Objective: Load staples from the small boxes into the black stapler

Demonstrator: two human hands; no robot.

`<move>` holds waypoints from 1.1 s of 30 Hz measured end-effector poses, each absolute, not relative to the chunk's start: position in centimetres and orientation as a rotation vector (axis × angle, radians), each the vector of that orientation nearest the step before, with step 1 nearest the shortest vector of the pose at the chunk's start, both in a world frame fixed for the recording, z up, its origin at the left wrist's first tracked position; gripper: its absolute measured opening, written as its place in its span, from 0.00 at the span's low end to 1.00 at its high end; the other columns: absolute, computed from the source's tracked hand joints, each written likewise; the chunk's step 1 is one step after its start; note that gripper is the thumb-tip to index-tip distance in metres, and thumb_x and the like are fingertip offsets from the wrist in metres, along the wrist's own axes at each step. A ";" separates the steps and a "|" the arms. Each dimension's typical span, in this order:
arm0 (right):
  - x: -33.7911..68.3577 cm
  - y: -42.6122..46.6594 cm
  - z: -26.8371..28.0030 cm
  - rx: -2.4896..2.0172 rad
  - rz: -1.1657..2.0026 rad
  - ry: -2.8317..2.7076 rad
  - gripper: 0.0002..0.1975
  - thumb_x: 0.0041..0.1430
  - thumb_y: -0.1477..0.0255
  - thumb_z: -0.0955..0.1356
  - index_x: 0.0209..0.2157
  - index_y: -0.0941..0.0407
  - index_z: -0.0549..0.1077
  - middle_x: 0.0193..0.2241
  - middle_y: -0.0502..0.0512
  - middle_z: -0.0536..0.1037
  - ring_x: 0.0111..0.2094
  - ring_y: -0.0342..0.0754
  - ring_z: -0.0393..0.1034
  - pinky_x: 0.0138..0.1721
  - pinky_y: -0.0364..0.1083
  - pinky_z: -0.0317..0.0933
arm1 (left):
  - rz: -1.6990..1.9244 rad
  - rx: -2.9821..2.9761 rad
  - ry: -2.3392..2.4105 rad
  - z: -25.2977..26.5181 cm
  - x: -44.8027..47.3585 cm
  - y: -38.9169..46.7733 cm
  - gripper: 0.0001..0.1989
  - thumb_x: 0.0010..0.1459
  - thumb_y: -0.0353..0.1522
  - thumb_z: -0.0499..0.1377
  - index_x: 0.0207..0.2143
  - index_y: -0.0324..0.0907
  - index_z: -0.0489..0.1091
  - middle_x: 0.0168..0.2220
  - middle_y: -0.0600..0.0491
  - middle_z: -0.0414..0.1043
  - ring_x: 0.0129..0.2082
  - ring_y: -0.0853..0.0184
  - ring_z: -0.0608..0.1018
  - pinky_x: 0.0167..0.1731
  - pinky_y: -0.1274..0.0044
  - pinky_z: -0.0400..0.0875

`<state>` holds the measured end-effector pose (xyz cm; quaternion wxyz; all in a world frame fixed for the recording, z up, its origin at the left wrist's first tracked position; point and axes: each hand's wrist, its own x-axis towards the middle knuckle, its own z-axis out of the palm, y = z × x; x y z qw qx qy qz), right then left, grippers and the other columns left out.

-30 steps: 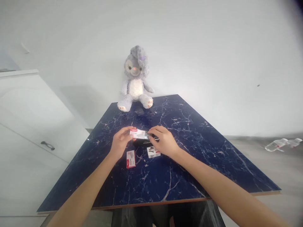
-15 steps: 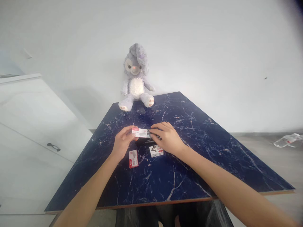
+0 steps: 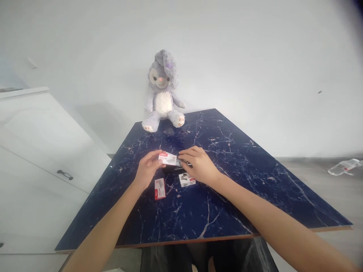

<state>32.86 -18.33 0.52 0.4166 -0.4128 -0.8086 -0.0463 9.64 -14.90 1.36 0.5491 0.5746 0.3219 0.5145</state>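
My left hand [image 3: 147,170] pinches the left end of a small red and white staple box [image 3: 168,158], held level over the table. Closed at the box's right end, my right hand [image 3: 198,162] grips silvery staples [image 3: 178,161] that stick out of it or touch it; which, I cannot tell. Just below the held box lies a dark object [image 3: 170,169], largely covered by the box and my fingers. A second red and white box [image 3: 160,189] lies nearer to me, and a white box with a staple remover picture [image 3: 187,180] lies by my right wrist.
A dark blue marbled table [image 3: 227,211] bears everything. At its far edge a grey plush rabbit [image 3: 163,102] sits against the wall. To the left stands a white cabinet [image 3: 36,151] with a dark handle; on the floor at right lies a clear plastic bottle [image 3: 344,167].
The held box has shifted very slightly to the right and tilted a little. Both hands keep nearly the same place and hold; the other boxes have stayed put.
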 end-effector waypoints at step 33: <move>33.7 -17.7 1.9 -1.082 0.820 -1.244 0.12 0.58 0.61 0.70 0.38 0.55 0.74 0.34 0.54 0.80 0.36 0.49 0.75 0.41 0.48 0.68 | 1.215 1.175 0.708 1.0 8.9 -13.7 0.15 0.55 0.33 0.68 0.45 0.45 0.73 0.47 0.52 0.77 0.47 0.66 0.78 0.43 0.78 0.76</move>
